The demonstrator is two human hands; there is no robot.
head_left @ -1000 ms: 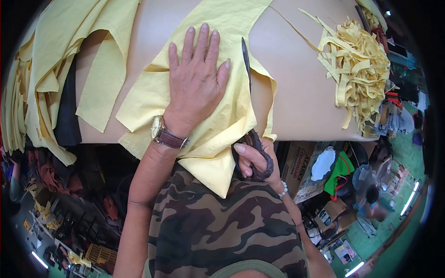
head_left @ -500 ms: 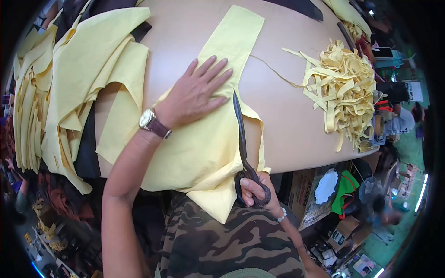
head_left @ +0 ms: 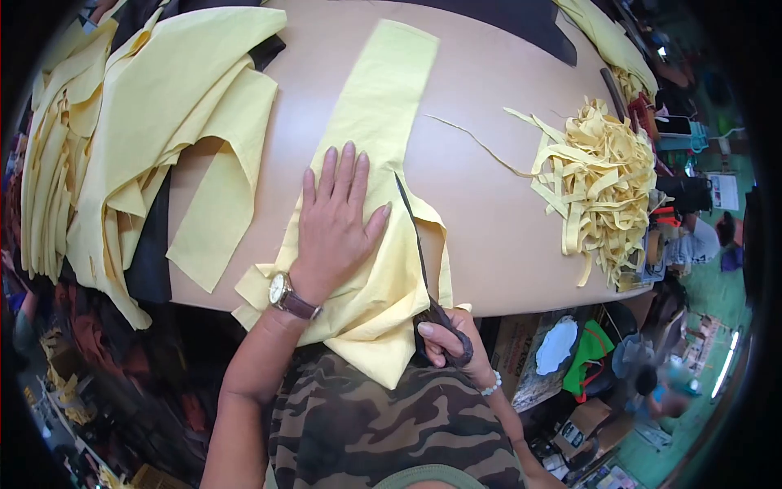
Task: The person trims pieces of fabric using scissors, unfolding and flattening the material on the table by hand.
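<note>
A yellow fabric piece [head_left: 383, 90] lies on the table with its near end hanging over the edge by my lap. Flat on it rests my left hand [head_left: 336, 220], fingers stretched out and a watch [head_left: 281, 291] on the wrist. At the table's near edge my right hand [head_left: 450, 338] is closed around the handles of dark scissors [head_left: 419, 259]. Their long blades point away from me along the fabric's right side, where a narrow strip [head_left: 444, 253] hangs partly separated from the main piece. Part of the lower blade is hidden by the cloth.
To the left, several yellow fabric pieces [head_left: 179, 98] are stacked and draped over the table edge. A heap of yellow strips [head_left: 603, 179] sits at the right. Dark fabric [head_left: 513, 28] lies at the far side of the tan table [head_left: 489, 212].
My left hand has slid toward me and left, its fingers now pointing straight ahead. The fabric has shifted left and toward me. The scissor blades look closer together.
</note>
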